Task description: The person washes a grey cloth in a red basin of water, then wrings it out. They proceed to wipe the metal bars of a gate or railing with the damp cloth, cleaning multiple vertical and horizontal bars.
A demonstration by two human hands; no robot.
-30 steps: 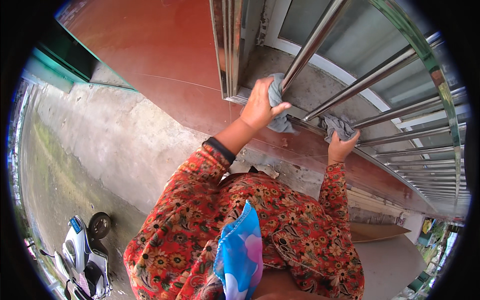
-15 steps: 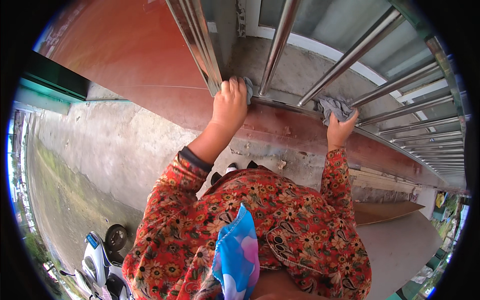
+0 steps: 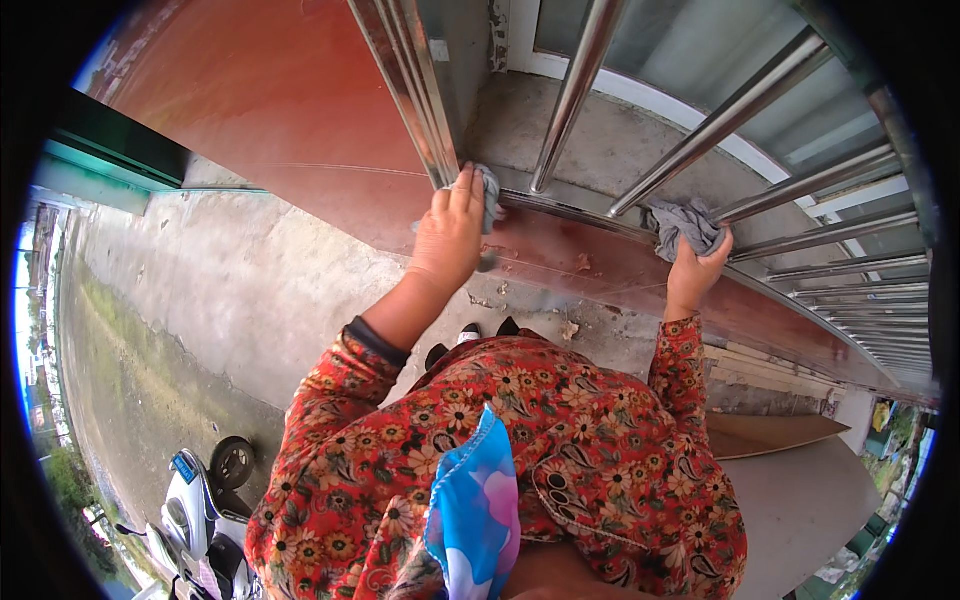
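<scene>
My left hand (image 3: 448,232) presses a grey-blue cloth (image 3: 490,192) against the lower end of the shiny metal corner post (image 3: 405,90). Its fingers lie close together over the cloth, and part of the cloth hangs out below them. On the other side, my right hand (image 3: 695,272) grips a crumpled grey cloth (image 3: 686,226) on the bottom rail of the window grille, between two slanting steel bars (image 3: 735,110). The fingers of that hand are mostly hidden behind the cloth.
Beneath the grille runs a dark red wall (image 3: 600,262). A concrete ledge (image 3: 545,115) and white-framed window lie behind the bars. A white scooter (image 3: 185,510) stands at lower left on the concrete ground (image 3: 220,290). A brown board (image 3: 775,433) lies at right.
My left hand has shifted slightly down and left relative to the post, its fingers straighter and more cloth showing. My right hand keeps its hold at the rail. The view has shifted slightly.
</scene>
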